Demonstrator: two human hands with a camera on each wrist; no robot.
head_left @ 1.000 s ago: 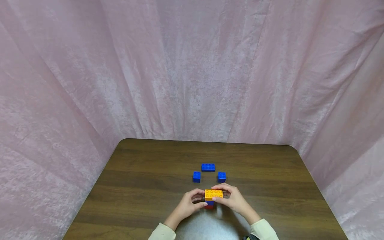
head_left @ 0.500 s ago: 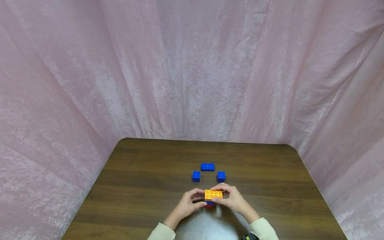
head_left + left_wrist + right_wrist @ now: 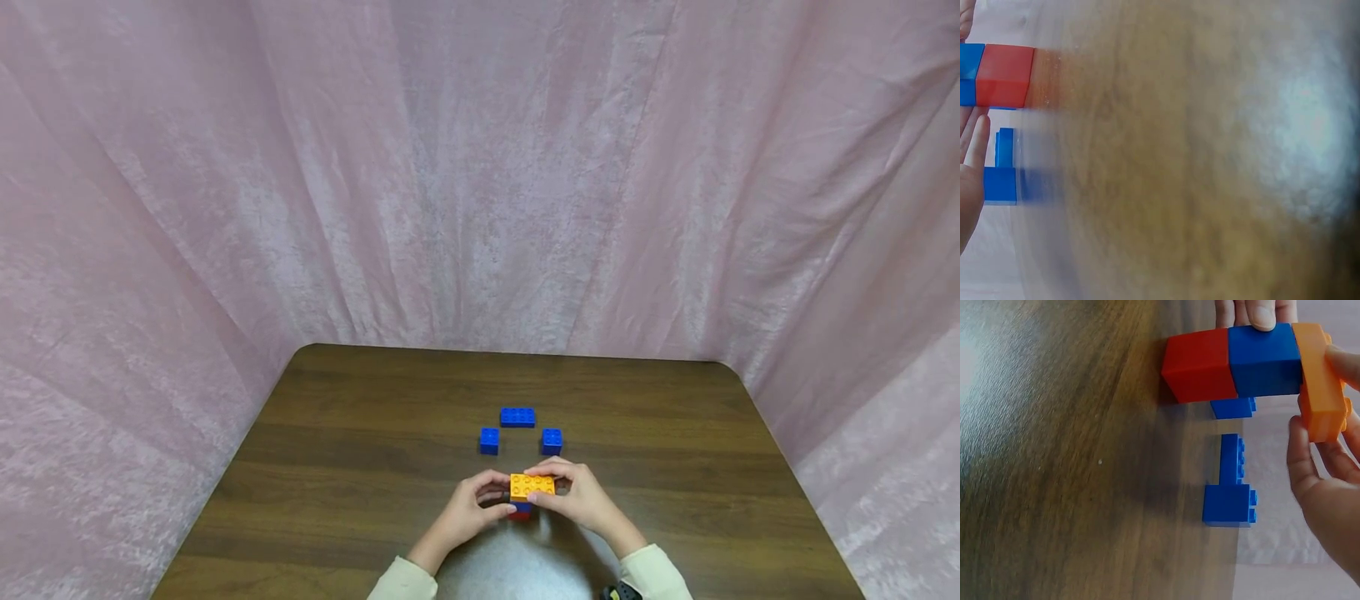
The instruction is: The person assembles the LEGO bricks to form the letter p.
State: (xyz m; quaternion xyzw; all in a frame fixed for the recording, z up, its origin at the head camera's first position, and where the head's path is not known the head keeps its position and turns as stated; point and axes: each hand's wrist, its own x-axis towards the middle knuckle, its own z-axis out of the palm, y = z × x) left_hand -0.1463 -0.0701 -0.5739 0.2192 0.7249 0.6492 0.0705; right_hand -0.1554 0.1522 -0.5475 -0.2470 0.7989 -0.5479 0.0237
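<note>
Near the table's front stands a small tower of toy building bricks. Its bottom is a red brick [image 3: 1199,365], with a square blue brick [image 3: 1263,361] above it. A longer orange brick [image 3: 532,487] lies across the top and juts out to the right. My left hand [image 3: 468,510] holds the blue brick between thumb and fingers. My right hand [image 3: 579,498] pinches the orange brick, its thumb on the near side. In the right wrist view the orange brick sits against the blue one; whether it is fully pressed down I cannot tell.
Beyond the hands lie two square blue bricks, a left one [image 3: 490,442] and a right one [image 3: 551,442]. Farther back, between them, is a longer blue brick [image 3: 517,417]. The wooden table [image 3: 360,467] ends at a pink curtain [image 3: 480,208].
</note>
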